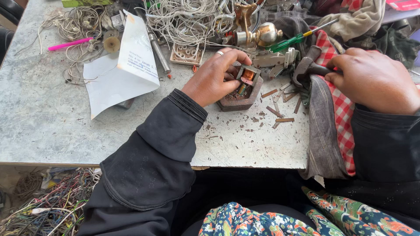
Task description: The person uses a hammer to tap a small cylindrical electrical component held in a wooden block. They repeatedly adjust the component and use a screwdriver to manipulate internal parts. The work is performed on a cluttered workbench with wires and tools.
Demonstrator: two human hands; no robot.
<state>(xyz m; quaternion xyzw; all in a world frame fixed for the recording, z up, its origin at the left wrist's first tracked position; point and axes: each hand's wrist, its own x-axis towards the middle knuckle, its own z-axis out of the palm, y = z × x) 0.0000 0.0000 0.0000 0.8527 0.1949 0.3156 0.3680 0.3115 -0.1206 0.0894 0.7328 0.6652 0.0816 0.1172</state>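
Note:
My left hand (215,77), with a ring on one finger, grips a small transformer (247,75) with a copper coil. The transformer rests on a dark reddish block (239,99) on the worn grey table (48,118). My right hand (375,79) is closed around the handle of a dark metal hammer (307,68) at the right, its head just right of the transformer. Thin rusty metal strips (280,111) lie scattered between the block and a red checked cloth (337,118).
A folded white paper (124,70) lies left of my left hand. White wire tangles (183,19), a brass fitting (262,34), a green-handled screwdriver (288,42) and a pink pen (70,43) crowd the far edge. Coloured wires (48,205) pile on the floor at lower left.

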